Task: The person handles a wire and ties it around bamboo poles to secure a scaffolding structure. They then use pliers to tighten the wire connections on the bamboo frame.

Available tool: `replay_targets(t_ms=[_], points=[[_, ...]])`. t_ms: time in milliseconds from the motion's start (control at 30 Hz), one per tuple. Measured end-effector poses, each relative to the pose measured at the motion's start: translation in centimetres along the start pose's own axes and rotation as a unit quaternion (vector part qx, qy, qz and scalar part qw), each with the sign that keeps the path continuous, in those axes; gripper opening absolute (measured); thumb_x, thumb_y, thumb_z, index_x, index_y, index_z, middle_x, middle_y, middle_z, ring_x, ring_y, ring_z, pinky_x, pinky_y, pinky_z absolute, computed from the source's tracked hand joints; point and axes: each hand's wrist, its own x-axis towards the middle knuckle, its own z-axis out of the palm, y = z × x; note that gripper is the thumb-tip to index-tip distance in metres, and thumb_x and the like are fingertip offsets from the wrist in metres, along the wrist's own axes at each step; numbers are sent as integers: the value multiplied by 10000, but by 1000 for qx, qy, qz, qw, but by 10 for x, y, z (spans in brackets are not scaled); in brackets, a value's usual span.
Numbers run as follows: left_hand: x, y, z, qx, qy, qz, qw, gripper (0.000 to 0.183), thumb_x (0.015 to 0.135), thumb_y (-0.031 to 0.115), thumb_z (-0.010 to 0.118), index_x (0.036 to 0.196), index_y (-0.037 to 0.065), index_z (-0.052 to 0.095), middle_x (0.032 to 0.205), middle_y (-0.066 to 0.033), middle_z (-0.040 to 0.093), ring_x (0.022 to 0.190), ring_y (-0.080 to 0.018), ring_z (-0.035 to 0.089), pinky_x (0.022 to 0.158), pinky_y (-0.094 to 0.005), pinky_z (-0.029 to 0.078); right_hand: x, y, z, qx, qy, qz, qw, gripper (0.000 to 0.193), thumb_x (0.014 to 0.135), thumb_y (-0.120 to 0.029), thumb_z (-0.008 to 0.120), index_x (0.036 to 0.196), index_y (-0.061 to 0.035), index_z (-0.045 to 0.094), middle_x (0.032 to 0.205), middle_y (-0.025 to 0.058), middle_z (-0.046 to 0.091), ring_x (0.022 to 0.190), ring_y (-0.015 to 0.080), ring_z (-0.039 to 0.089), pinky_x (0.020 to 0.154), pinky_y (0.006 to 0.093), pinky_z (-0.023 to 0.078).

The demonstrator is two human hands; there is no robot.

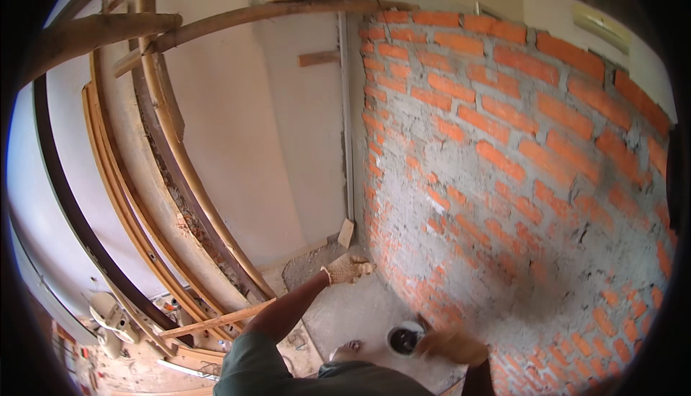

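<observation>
My left hand (349,269), in a pale knitted glove, reaches forward to the foot of the brick wall (504,158) near the corner. Its fingers look stretched toward the wall, and I make out nothing in them. My right hand (455,346), smeared by motion, is beside a round bucket (393,341) with a pale rim and dark inside. Whether its fingers touch the rim or hold something is unclear. Grey mortar covers the middle and lower bricks in rough patches, while the upper orange bricks are barer.
Wooden poles (209,209) and planks lean at the left, and other poles (288,9) cross overhead. A thin wooden strip (216,318) lies by my left arm. A small block (346,233) rests in the corner. Clutter and a pale plastic object (111,313) are at lower left.
</observation>
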Motion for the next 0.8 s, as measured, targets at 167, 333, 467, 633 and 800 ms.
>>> replay_targets(t_ms=[167,333,467,633,800], points=[[-35,49,44,63,-99,-11,993,334,1004,418,686,1119,114,762,865,38,685,689,-55,585,569,-239,501,-44,-69,-84,-697,607,-239,298,216,850,-193,711,995,-32,702,920,127,682,835,301,660,726,435,555],[-13,43,23,-54,54,24,997,328,968,407,728,1044,90,764,796,43,629,636,-47,552,525,-242,487,6,32,-57,-672,302,177,653,339,880,-380,624,934,-72,754,981,215,731,979,394,690,864,490,528],[20,4,19,22,162,-64,985,202,987,256,685,993,74,773,806,-9,695,610,-101,573,516,-276,474,29,-10,60,-568,126,38,812,298,989,-239,524,935,-13,711,1045,155,730,979,323,696,898,449,521],[1,-16,54,-181,-85,-14,980,205,988,235,700,947,46,769,801,-61,717,654,-135,607,611,-289,515,-23,-61,8,-203,482,-337,783,257,990,-268,584,944,-36,685,807,25,598,688,192,598,684,361,533],[-11,59,85,147,-90,193,966,265,958,238,750,920,-23,722,826,-125,724,741,-123,657,679,-309,534,-80,53,-130,-668,498,21,553,244,970,-191,548,976,-36,737,842,169,718,813,371,699,796,476,558]])
